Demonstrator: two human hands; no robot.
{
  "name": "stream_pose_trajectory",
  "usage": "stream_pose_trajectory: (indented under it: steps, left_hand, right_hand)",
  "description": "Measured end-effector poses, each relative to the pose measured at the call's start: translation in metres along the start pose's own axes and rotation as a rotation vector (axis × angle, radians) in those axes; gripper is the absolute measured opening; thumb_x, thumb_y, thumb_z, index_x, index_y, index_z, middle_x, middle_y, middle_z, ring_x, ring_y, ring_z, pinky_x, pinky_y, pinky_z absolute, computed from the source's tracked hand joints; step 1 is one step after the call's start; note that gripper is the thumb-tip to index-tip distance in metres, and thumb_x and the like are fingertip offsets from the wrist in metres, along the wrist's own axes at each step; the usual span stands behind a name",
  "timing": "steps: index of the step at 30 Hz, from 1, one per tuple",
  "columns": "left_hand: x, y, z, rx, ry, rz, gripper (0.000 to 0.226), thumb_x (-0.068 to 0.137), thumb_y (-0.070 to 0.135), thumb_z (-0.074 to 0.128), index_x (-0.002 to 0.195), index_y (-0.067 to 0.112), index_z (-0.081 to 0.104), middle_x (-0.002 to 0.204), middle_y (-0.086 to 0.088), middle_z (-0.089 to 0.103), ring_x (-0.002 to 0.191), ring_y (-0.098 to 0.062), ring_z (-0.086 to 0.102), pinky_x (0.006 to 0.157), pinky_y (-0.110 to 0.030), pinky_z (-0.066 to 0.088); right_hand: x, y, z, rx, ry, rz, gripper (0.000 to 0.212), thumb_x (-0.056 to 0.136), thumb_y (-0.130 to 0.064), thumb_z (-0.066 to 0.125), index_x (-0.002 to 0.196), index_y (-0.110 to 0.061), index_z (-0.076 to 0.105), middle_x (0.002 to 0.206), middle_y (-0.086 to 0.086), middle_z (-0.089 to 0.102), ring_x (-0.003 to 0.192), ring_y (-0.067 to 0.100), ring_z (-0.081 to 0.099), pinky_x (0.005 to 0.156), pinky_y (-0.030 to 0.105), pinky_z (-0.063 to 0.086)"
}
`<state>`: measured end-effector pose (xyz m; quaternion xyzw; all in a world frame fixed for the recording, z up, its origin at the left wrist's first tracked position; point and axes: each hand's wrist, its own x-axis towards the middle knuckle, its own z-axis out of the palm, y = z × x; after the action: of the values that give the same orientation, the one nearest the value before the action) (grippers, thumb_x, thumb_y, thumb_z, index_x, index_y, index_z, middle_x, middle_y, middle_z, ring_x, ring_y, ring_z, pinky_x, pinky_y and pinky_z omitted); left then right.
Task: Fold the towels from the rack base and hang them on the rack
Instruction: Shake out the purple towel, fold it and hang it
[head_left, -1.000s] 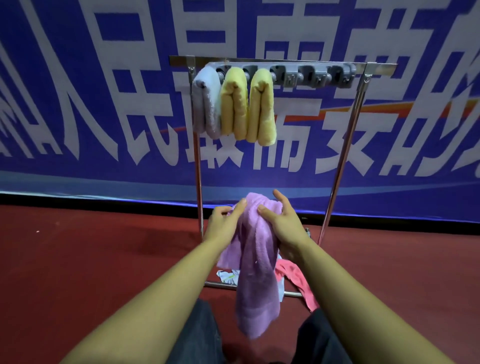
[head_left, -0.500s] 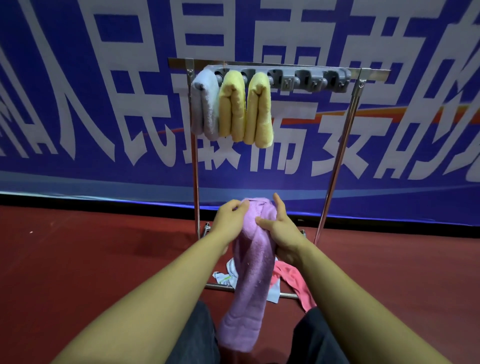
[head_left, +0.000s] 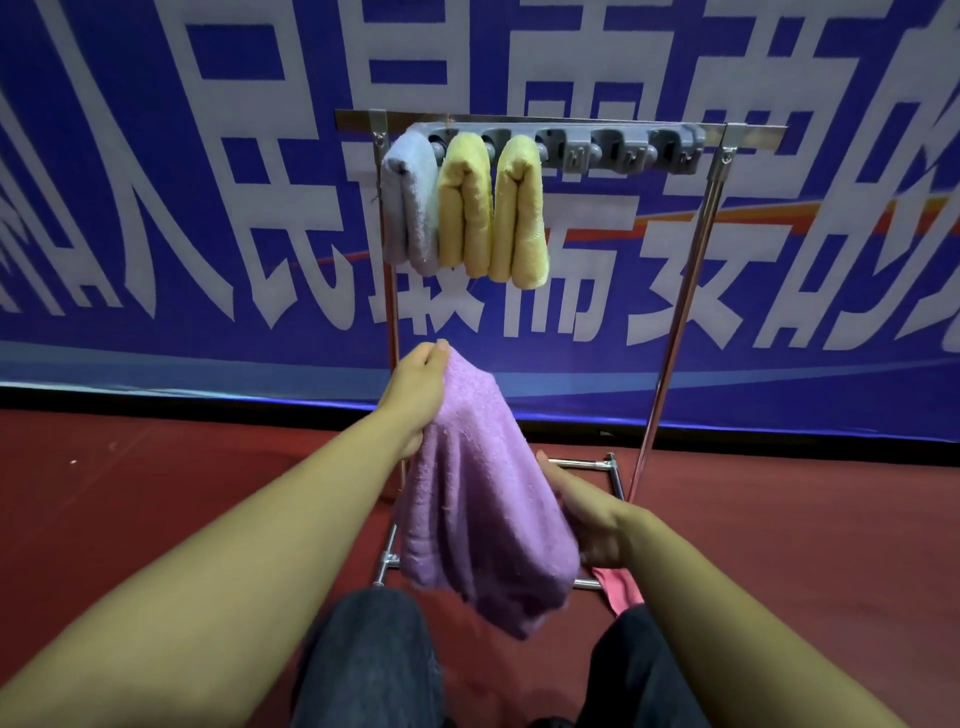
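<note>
A purple towel hangs in front of me, bunched and partly folded. My left hand pinches its upper end, raised above the rest. My right hand holds its lower right side, with the fingers tucked behind the cloth. Behind stands the metal rack with a grey clip bar along the top. A grey towel and two yellow towels hang folded from the bar's left clips. A pink towel lies at the rack base, mostly hidden.
A blue banner with large white characters covers the wall behind the rack. The floor is dark red. My knees in dark trousers sit at the bottom of the view. Several clips on the bar's right side hold nothing.
My left hand has risen with the towel's top end. My right hand slid down from the top to the towel's lower right side, spreading the cloth wider.
</note>
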<state>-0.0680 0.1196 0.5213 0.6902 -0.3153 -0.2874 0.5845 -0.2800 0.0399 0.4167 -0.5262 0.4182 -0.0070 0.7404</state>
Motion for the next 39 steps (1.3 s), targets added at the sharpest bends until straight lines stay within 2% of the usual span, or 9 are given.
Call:
stream_pose_trajectory:
  steps: [5, 9, 13, 16, 20, 23, 26, 31, 39]
  left_hand:
    - [0.004, 0.014, -0.003, -0.064, -0.006, 0.022, 0.037, 0.106, 0.047, 0.041, 0.104, 0.018, 0.062, 0.101, -0.010, 0.059, 0.091, -0.022, 0.057, 0.080, -0.038, 0.048]
    - [0.006, 0.030, 0.000, -0.073, -0.004, 0.038, 0.036, 0.105, 0.049, 0.040, 0.111, 0.021, 0.063, 0.111, -0.010, 0.064, 0.099, -0.025, 0.062, 0.088, -0.043, 0.053]
    - [0.009, 0.038, 0.001, -0.073, 0.001, 0.049, 0.038, 0.105, 0.050, 0.039, 0.123, 0.025, 0.061, 0.118, -0.008, 0.064, 0.109, -0.027, 0.063, 0.093, -0.043, 0.053]
    - [0.010, 0.042, -0.001, -0.090, 0.020, 0.068, 0.032, 0.105, 0.049, 0.040, 0.110, 0.027, 0.063, 0.109, -0.007, 0.063, 0.098, -0.022, 0.060, 0.083, -0.039, 0.049]
    - [0.013, 0.045, -0.011, -0.086, 0.064, 0.068, 0.033, 0.106, 0.046, 0.041, 0.117, 0.023, 0.062, 0.113, -0.005, 0.066, 0.100, -0.022, 0.063, 0.087, -0.041, 0.054]
    - [0.015, 0.043, -0.022, -0.155, 0.052, 0.046, 0.029, 0.107, 0.025, 0.048, 0.130, 0.012, 0.060, 0.122, -0.010, 0.068, 0.111, -0.023, 0.067, 0.093, -0.041, 0.057]
    - [0.017, 0.035, -0.038, -0.080, 0.047, 0.049, 0.018, 0.105, 0.018, 0.054, 0.111, 0.014, 0.070, 0.117, -0.010, 0.071, 0.114, -0.026, 0.067, 0.101, -0.042, 0.055]
    - [0.025, 0.023, -0.066, -0.051, 0.212, 0.004, 0.022, 0.096, 0.023, 0.064, 0.115, 0.016, 0.073, 0.115, -0.005, 0.073, 0.109, -0.024, 0.069, 0.102, -0.048, 0.054]
    - [0.021, 0.047, -0.073, -0.335, 0.203, 0.010, 0.028, 0.098, 0.008, 0.063, 0.125, 0.001, 0.066, 0.113, -0.012, 0.073, 0.102, -0.020, 0.072, 0.094, -0.036, 0.058]
  right_hand:
    - [0.020, 0.025, -0.012, 0.195, 0.019, 0.132, 0.106, 0.069, -0.093, 0.061, 0.135, -0.010, 0.065, 0.141, 0.011, 0.063, 0.126, 0.031, 0.064, 0.108, 0.049, 0.050]
    - [0.009, 0.039, -0.003, 0.488, 0.052, 0.145, 0.061, 0.075, -0.075, 0.066, 0.081, -0.016, 0.052, 0.072, 0.003, 0.051, 0.053, 0.017, 0.054, 0.051, 0.026, 0.053]
    - [0.020, 0.051, -0.001, 0.618, -0.039, 0.056, 0.063, 0.063, -0.075, 0.084, 0.088, -0.031, 0.046, 0.082, -0.003, 0.050, 0.081, 0.020, 0.051, 0.071, 0.035, 0.042]
    - [0.017, 0.050, -0.004, 0.608, -0.113, 0.054, 0.066, 0.070, -0.083, 0.071, 0.106, -0.034, 0.046, 0.106, 0.003, 0.049, 0.082, 0.024, 0.057, 0.070, 0.035, 0.048]
    - [-0.007, 0.045, 0.000, 0.503, -0.145, -0.059, 0.052, 0.087, -0.066, 0.068, 0.119, -0.025, 0.072, 0.115, 0.006, 0.066, 0.091, 0.025, 0.067, 0.077, 0.035, 0.052]
    - [-0.018, 0.032, -0.007, 0.646, 0.014, -0.308, 0.036, 0.083, -0.028, 0.078, 0.119, -0.023, 0.072, 0.104, 0.004, 0.076, 0.080, 0.016, 0.070, 0.073, 0.032, 0.054]
    - [-0.026, 0.010, -0.023, 0.586, 0.250, -0.488, 0.031, 0.095, -0.010, 0.066, 0.125, -0.018, 0.068, 0.110, 0.008, 0.078, 0.089, 0.020, 0.072, 0.080, 0.036, 0.056]
    - [-0.051, -0.048, -0.052, 0.191, 0.574, -0.668, 0.029, 0.093, -0.012, 0.072, 0.123, -0.012, 0.072, 0.126, 0.007, 0.072, 0.105, 0.015, 0.068, 0.091, 0.032, 0.054]
    - [-0.094, -0.138, -0.068, -0.059, 0.712, -0.831, 0.031, 0.093, -0.020, 0.074, 0.124, -0.015, 0.073, 0.130, 0.001, 0.069, 0.121, 0.017, 0.057, 0.107, 0.035, 0.044]
